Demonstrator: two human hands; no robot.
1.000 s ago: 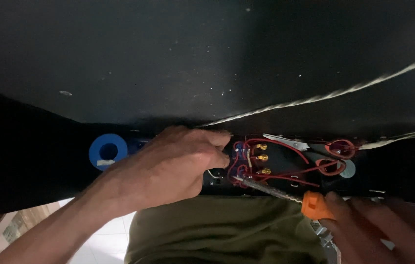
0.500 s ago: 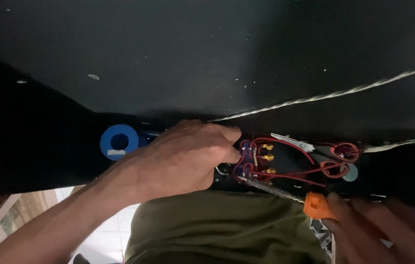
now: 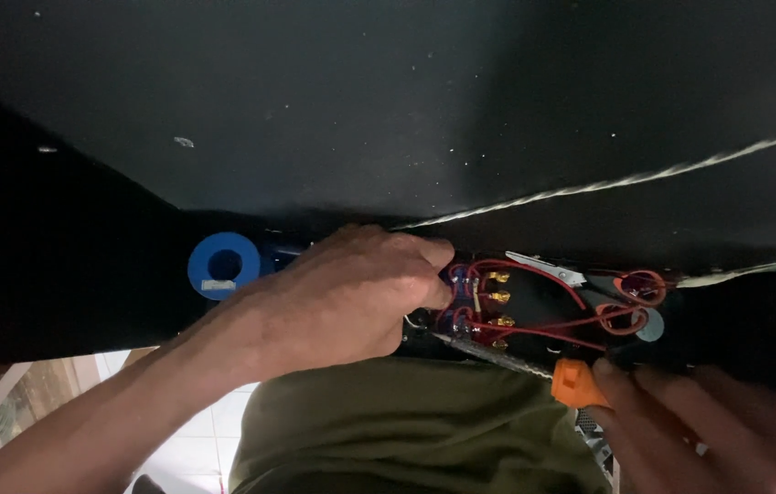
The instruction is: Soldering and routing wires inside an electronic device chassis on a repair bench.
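Table: the black table (image 3: 388,110) fills the view from 9 through 12 to 3 o'clock.
Lap: our olive-green trousers (image 3: 406,430) lie at 6 o'clock.
Left hand: our left hand (image 3: 342,297) is closed around the left end of the wired block (image 3: 497,316), fingertips curled on it, just right of centre.
Right hand: our right hand (image 3: 708,430), at 5 o'clock, grips the orange-handled screwdriver (image 3: 575,382); how tightly, we cannot tell.
Tape: a blue tape roll (image 3: 223,265) sits at 9 o'clock of the left hand.
Wiring: red wires (image 3: 543,320) loop off brass terminals.
Doing it well: we judge that we should pin the block firmly and seat the tip squarely in one screw, clear of the wires.
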